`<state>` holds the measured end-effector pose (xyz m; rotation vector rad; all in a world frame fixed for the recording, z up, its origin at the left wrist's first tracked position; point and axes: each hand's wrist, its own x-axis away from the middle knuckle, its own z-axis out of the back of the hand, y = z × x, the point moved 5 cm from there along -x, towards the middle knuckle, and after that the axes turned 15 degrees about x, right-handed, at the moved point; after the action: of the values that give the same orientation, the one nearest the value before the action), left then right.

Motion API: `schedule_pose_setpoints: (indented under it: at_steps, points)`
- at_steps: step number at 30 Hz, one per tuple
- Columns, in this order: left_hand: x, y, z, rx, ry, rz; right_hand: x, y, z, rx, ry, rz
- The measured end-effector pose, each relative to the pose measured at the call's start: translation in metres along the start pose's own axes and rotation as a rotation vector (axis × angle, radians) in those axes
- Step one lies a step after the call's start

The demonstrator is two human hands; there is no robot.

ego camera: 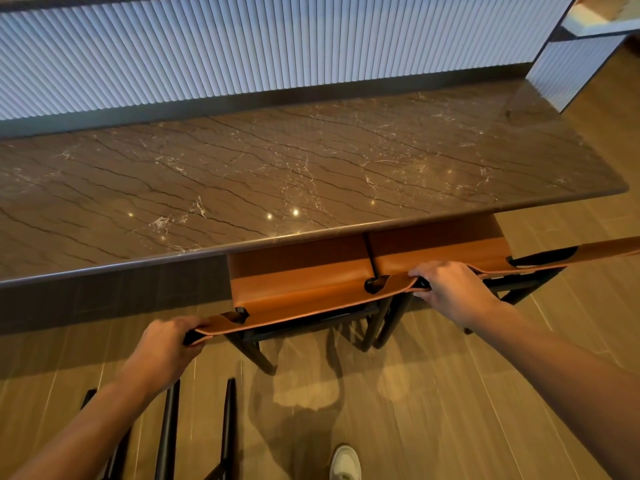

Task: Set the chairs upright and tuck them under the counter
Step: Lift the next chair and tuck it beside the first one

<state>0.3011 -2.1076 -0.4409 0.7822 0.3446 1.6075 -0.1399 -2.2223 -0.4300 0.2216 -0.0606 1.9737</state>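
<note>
2 chairs stand upright side by side, seats partly under the front edge of the brown marble tabletop (311,174). The left chair (301,271) has a tan leather seat, a tan leather backrest strap and a black frame; its legs rest on the floor. The right chair (440,247), of identical build, touches it. Black legs of a 3rd chair (169,427) show at lower left; its pose cannot be determined.

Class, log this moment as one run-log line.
left hand: grips chair backrest | right hand: grips same backrest | seat partly under counter | second chair alongside
</note>
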Motion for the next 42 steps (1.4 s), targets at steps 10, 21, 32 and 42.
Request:
schedule_pose_setpoints:
  at_steps: [10,21,32,42]
  points:
    - [0.001,-0.004,-0.002,-0.042,-0.028,-0.006,0.0,0.003,-0.007,0.025,-0.018,-0.007]
    - [-0.002,-0.008,0.005,-0.255,-0.013,0.067,-0.001,0.004,0.003,0.116,0.075,0.055]
    - [0.007,0.027,0.009,-0.18,-0.063,-0.009,0.005,-0.011,0.014,0.086,-0.003,0.018]
    - [0.006,0.027,0.009,-0.243,-0.065,-0.035,0.004,-0.013,0.016,0.126,0.003,0.03]
